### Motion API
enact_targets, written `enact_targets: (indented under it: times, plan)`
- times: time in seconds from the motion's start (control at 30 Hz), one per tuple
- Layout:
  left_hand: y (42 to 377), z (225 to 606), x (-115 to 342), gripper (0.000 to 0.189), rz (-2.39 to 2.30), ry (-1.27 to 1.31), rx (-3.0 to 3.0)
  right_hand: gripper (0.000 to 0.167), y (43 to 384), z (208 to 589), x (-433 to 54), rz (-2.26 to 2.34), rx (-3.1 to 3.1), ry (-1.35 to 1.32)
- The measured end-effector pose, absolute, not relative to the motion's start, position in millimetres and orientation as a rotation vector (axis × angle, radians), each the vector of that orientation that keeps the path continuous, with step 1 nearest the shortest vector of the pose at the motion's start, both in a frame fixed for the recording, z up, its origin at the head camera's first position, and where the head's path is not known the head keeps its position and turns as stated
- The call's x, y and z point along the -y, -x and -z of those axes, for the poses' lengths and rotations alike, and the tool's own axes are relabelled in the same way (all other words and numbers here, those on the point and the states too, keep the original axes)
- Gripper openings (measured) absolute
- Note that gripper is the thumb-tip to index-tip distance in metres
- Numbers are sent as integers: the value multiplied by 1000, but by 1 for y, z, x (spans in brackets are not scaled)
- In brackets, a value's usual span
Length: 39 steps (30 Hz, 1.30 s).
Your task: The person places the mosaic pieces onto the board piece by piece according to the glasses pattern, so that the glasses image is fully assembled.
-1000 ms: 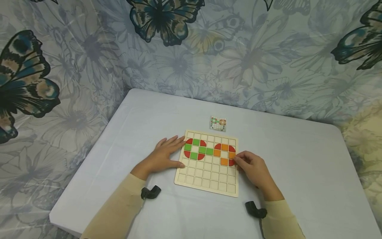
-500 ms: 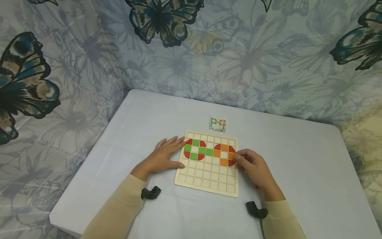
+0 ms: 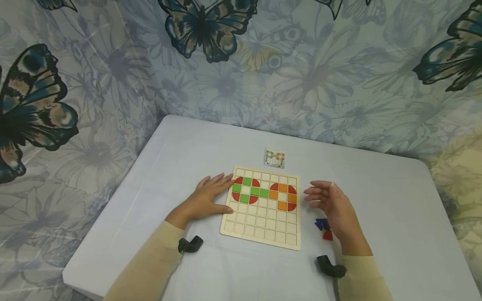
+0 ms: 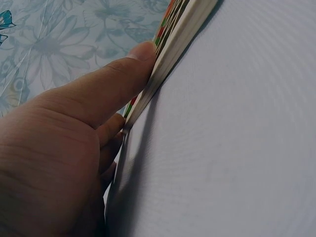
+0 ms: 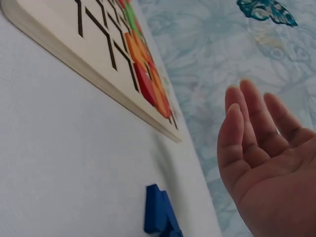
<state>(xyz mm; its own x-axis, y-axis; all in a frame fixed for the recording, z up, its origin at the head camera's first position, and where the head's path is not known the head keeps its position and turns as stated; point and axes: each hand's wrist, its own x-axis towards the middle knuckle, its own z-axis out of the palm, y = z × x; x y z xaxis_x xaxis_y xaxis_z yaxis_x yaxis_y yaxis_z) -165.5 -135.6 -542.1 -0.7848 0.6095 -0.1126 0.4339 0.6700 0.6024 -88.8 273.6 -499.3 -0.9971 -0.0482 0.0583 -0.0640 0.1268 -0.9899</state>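
Observation:
A wooden grid board [image 3: 260, 217] lies on the table, with red quarter-round, green square and orange square pieces set in its upper cells. My left hand [image 3: 205, 198] rests at the board's left side, fingers spread; its thumb touches the board's edge, as the left wrist view also shows. Off the right edge hovers my right hand [image 3: 335, 207], holding nothing, its fingers loosely extended. Beneath and beside that hand lie blue pieces [image 3: 321, 224] and a red quarter-round piece [image 3: 327, 235], partly hidden by it. The right wrist view shows a blue piece [image 5: 157, 212] near the board.
A small pattern card [image 3: 275, 158] printed with a matching coloured design lies behind the board. The white-covered table [image 3: 384, 200] meets a butterfly-and-flower patterned backdrop [image 3: 301, 83]. Black camera mounts [image 3: 330, 267] sit at both wrists.
My right hand has let go at the board's right edge and moved right, its fingers straightening. The orange square there is uncovered, and loose blue and red pieces now show. The left hand stays put.

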Motion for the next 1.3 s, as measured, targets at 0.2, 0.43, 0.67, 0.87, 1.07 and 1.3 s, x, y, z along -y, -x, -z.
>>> enact_targets:
  times: [0.2, 0.43, 0.67, 0.87, 1.07, 1.3]
  plan:
    - [166, 543, 135, 100, -821, -829, -2581, 62, 81, 491, -288, -2201, 2166, -161]
    - [165, 541, 136, 100, -825, -818, -2585, 63, 68, 496, -309, -2204, 2174, -214]
    - [165, 542, 136, 100, -817, -806, -2582, 59, 49, 505, -321, -2099, 2241, -71]
    - [165, 542, 135, 100, -826, -809, -2578, 54, 38, 520, -334, -2002, 2321, -47]
    - [165, 540, 135, 99, -807, -814, -2580, 41, 28, 534, -334, -1506, 2648, 45]
    - [164, 539, 135, 99, -835, -844, -2581, 73, 30, 545, -325, -1235, 2800, 52]
